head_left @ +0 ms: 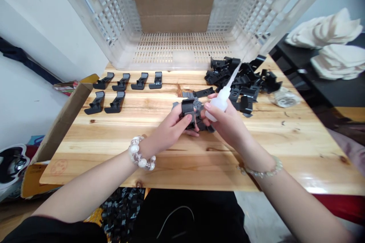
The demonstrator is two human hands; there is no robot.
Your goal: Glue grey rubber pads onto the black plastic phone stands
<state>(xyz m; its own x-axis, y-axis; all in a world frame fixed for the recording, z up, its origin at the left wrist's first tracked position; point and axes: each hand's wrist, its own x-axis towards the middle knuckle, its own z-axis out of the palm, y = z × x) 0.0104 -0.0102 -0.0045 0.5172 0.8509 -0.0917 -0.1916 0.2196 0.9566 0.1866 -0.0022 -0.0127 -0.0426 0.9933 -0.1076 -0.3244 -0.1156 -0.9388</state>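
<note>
My left hand (178,121) grips a black plastic part (188,107) near the middle of the wooden table (114,159). Close on its right, my right hand (219,112) is wrapped round a white squeeze bottle (218,107), whose long clear nozzle points up and away to the right. Small grey pieces (209,124) lie beneath and between my hands, partly hidden. Behind the bottle is a heap of black parts (245,79). Several similar parts (115,102) stand in two rows at the left of the table.
A white plastic basket (182,60) with cardboard (176,3) inside stands at the back. A roll of clear tape (285,98) lies at the right. White cloth-like pieces (339,60) are stacked on a dark surface beyond. An open cardboard box (57,125) is at the left edge.
</note>
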